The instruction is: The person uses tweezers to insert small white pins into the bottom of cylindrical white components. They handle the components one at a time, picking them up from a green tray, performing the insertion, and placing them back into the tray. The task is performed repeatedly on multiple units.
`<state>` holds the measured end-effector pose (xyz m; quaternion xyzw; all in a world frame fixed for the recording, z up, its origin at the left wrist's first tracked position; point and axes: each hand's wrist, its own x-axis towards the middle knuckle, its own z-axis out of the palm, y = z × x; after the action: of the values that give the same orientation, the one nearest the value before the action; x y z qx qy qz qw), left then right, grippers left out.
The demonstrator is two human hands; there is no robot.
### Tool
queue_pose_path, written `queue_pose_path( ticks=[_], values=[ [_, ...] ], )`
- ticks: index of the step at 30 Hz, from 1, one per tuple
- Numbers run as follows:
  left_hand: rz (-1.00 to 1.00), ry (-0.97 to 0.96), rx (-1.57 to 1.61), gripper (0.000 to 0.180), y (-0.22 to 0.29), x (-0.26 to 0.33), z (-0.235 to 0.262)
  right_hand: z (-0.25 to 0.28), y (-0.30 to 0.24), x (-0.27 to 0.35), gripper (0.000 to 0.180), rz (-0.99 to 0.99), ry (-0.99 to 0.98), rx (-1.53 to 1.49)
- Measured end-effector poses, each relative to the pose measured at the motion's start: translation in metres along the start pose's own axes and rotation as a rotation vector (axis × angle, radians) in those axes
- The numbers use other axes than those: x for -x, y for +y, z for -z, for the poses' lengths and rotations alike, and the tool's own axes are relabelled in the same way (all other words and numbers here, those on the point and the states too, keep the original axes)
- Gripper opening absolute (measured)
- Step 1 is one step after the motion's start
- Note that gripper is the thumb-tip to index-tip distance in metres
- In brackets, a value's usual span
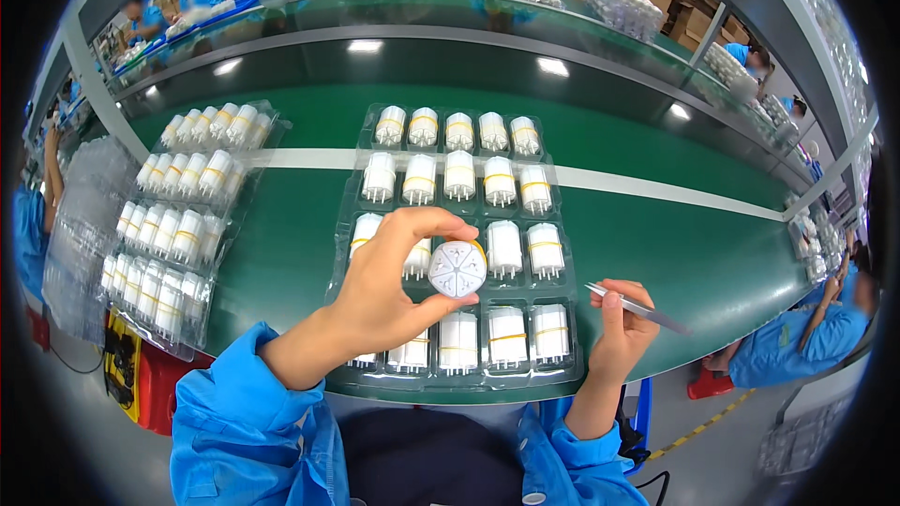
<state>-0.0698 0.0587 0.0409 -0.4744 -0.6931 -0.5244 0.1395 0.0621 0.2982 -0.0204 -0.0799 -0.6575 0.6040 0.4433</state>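
**White cylinder held end-on above the tray**

White plastic, the round part [457, 268] sits pinched between thumb and fingers of the left hand [389, 295], its divided end face turned upward. Beneath both hands lies a clear blister tray [347, 253] of matching white parts on the green tabletop [675, 244]. The right hand [619, 333] is closed around slim metal tweezers [637, 307], which point away to the right.
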Motion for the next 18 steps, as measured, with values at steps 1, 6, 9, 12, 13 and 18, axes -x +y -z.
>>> queue_pose_path(
  ticks=[1,6,9,12,13,18],
  values=[
    [0.007,0.016,0.031,0.066,-0.001,0.001,0.001,0.0,0.0,0.0,0.013,0.002,-0.004,0.008],
    [-0.006,0.07,0.111,0.069,0.004,0.003,0.005,-0.003,-0.002,0.001,0.013,0.0,-0.005,0.036],
    [0.049,0.032,0.11,0.077,0.011,0.002,0.01,-0.002,0.001,0.001,0.013,0.0,0.0,0.046],
    [0.051,0.039,0.106,0.079,0.012,0.004,0.011,-0.001,0.002,0.001,0.013,-0.001,-0.001,0.05],
    [0.038,0.051,0.104,0.079,0.012,0.004,0.011,-0.001,0.002,0.001,0.013,-0.002,-0.001,0.05],
    [0.051,0.045,0.109,0.08,0.015,0.003,0.013,-0.002,0.002,0.001,0.013,-0.001,-0.008,0.052]
  ],
)
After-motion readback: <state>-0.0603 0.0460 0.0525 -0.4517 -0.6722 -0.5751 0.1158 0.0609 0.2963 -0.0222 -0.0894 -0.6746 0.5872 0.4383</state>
